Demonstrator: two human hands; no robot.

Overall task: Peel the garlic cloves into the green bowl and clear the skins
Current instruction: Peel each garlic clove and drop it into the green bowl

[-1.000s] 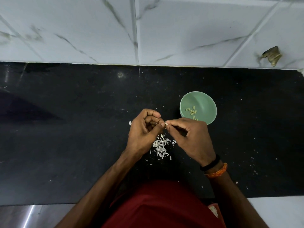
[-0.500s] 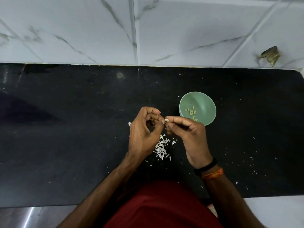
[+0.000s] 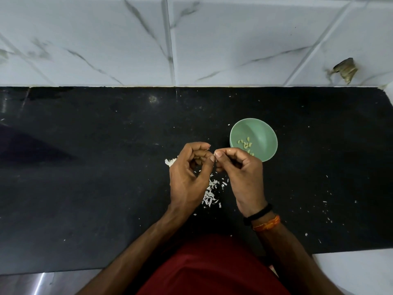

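My left hand (image 3: 189,177) and my right hand (image 3: 242,173) meet fingertip to fingertip over the black counter, both with curled fingers, pinching a small garlic clove (image 3: 215,155) that is almost hidden between them. Just right of the hands stands the green bowl (image 3: 263,133) holding several peeled cloves (image 3: 245,143). A heap of white garlic skins (image 3: 210,192) lies on the counter below and between the hands. A white bit (image 3: 170,161) peeks out left of my left hand.
The black counter (image 3: 85,177) runs to a white marble-tiled wall (image 3: 191,39) at the back. Small skin flecks (image 3: 327,211) are scattered on the right. A brown scrap (image 3: 345,70) sticks to the wall at the right. The counter's front edge is at my waist.
Both hands have stayed together over the skin heap, working the clove. My right hand's fingers have curled in more and its wrist has shifted slightly.
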